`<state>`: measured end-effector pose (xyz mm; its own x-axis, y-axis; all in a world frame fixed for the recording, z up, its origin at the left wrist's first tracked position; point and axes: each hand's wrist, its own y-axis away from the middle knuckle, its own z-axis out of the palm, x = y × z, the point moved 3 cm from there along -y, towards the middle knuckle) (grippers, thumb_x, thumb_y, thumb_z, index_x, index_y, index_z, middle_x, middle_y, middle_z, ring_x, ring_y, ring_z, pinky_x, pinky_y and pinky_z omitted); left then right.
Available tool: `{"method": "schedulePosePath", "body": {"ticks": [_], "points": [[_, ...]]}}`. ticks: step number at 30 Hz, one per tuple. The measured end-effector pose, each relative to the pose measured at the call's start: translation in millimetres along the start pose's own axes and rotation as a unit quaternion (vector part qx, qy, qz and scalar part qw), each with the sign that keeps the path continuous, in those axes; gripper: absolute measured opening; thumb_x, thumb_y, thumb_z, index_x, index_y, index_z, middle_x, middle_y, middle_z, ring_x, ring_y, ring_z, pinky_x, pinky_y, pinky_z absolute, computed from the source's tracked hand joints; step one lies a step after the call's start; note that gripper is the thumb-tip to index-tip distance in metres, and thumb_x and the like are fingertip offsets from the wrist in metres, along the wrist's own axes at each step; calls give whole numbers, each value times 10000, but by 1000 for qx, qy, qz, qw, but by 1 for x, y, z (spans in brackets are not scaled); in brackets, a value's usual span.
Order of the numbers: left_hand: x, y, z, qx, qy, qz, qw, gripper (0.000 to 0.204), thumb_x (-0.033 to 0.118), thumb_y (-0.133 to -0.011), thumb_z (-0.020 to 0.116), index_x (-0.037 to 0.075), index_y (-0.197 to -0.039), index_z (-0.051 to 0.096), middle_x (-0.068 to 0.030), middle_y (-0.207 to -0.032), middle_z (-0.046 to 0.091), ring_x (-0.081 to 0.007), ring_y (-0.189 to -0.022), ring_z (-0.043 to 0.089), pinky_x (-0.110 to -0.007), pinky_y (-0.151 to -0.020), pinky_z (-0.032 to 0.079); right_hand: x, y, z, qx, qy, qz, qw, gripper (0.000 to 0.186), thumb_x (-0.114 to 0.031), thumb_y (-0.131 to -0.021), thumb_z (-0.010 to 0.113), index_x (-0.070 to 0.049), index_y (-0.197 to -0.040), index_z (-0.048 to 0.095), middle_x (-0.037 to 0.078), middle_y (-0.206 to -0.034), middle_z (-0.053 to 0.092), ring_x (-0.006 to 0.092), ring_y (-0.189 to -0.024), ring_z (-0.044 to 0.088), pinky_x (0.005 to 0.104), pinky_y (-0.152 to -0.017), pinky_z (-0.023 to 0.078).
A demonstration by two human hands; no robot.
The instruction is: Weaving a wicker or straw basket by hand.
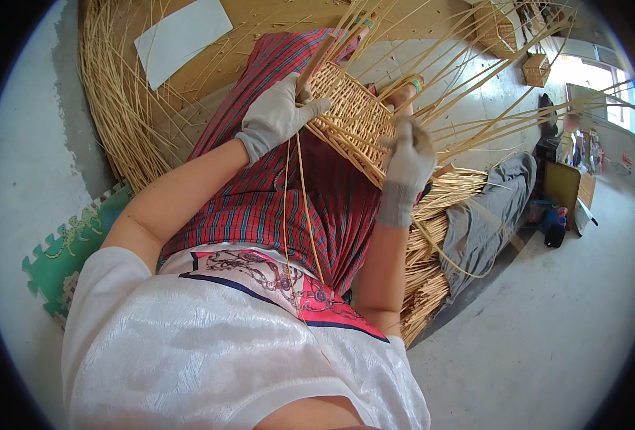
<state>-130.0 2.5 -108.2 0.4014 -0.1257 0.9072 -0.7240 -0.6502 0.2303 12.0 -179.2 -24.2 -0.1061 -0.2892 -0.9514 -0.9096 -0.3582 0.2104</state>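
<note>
A partly woven wicker basket point(349, 107) rests tilted over my lap, long loose wicker rods point(468, 93) fanning out from its far and right sides. My left hand point(276, 118), in a pale glove, is closed round the basket's left corner, with the thumb over the woven edge. A wooden bar point(319, 61) rises beside those fingers. At the basket's right edge is my right hand point(407, 161), gloved too; its fingers are curled and blurred, and what they hold cannot be made out. Two thin strands point(301, 186) hang from the basket onto my lap.
Long wicker rods point(113, 79) lie along the left, near a white sheet point(183, 41) on a brown board. A thick rod bundle point(428, 244) lies at my right beside grey cloth point(493, 215). Finished baskets point(496, 32) stand far right. Another person point(568, 140) is in the distance.
</note>
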Motion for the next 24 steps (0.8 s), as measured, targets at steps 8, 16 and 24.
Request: {"method": "schedulePosePath", "body": {"ticks": [8,16,24], "points": [[5,8,2,67,-22,30,997,521,544,-872,778,96,-954,526,-31,-751,558,-180,-682,563,-336,-676,492,-67,-63,74,64,421,-323,845,688,-87,-893,725,-142,-1531,474,187,-1415,567,235,-979,694,338,-801,568],[-2,0,-1,35,51,29,998,531,538,-799,843,98,-904,566,-26,-761,603,-189,-694,599,-345,-688,502,12,45,-27,127,301,-97,940,474,-155,-818,833,-113,-1275,719,53,-937,719,187,-961,659,326,-859,537],[13,6,-3,64,-43,59,995,636,460,-834,837,134,-1311,570,-48,-859,654,-230,-795,643,-367,-755,525,21,42,44,-103,560,-207,795,960,-354,-759,853,-128,-1576,403,77,-1083,712,323,-1091,590,407,-984,432]]}}
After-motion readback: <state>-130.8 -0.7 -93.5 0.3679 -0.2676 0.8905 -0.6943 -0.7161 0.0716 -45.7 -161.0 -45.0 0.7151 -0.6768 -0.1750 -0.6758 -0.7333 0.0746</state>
